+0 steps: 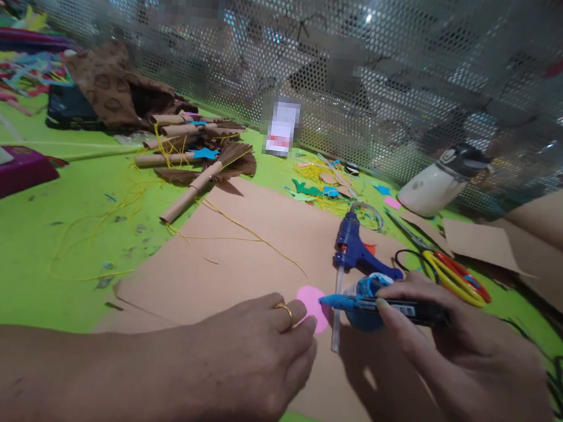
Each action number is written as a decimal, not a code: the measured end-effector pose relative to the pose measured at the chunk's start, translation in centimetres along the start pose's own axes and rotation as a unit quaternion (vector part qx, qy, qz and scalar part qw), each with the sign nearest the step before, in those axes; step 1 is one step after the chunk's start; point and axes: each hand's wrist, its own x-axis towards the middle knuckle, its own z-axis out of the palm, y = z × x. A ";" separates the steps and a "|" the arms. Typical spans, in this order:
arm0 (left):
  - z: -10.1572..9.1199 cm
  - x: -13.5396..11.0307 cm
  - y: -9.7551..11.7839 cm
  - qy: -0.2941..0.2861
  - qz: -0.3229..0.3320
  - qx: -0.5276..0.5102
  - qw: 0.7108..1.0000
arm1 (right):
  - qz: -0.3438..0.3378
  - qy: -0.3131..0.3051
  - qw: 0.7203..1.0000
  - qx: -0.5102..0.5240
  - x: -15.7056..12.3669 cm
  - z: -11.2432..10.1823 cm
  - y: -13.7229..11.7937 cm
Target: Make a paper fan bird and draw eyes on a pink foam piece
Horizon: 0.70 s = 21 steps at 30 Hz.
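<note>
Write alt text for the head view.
Right hand holds a blue-tipped marker at a pink paper piece; left hand rests at its edge, over a brown sheet. Beyond lie a blue glue gun, scissors and brown tubes.

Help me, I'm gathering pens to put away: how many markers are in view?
1: the marker in the right hand, its blue tip at the pink paper beside the left hand. More may be hidden.
</note>
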 end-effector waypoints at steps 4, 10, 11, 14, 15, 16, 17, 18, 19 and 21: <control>-0.1 0.0 0.0 -0.008 0.012 -0.005 1.000 | -0.016 -0.007 1.000 -0.003 -0.1 -0.3 0.5; -0.1 -0.1 -0.1 0.004 0.006 -0.019 1.000 | 0.042 0.048 0.998 -0.012 -0.6 -0.4 1.2; -0.1 -0.1 -0.1 0.000 0.008 -0.020 1.000 | 0.054 0.055 0.997 -0.012 -0.7 -0.4 1.3; 0.0 0.0 -0.1 -0.006 0.010 -0.012 1.000 | 0.083 0.051 0.995 0.019 -0.6 -0.3 1.2; 0.1 0.0 -0.1 -0.006 0.010 -0.009 1.000 | 0.084 0.039 0.995 0.040 -0.5 -0.3 1.1; 0.1 0.0 -0.1 -0.002 0.009 -0.007 1.000 | 0.080 0.025 0.995 0.061 -0.4 -0.2 1.1; 0.2 -0.1 0.0 0.004 0.008 -0.006 1.000 | 0.072 0.009 0.994 0.079 -0.3 -0.2 1.0; 0.2 -0.1 0.0 0.008 0.008 -0.005 1.000 | 0.063 -0.004 0.994 0.092 -0.1 -0.2 1.0; 0.2 -0.1 0.1 0.011 0.009 -0.003 1.000 | 0.056 -0.013 0.993 0.099 0.0 -0.2 0.9; 0.1 -0.2 0.3 0.014 0.011 0.000 1.000 | 0.041 -0.028 0.994 0.099 0.1 -0.1 0.9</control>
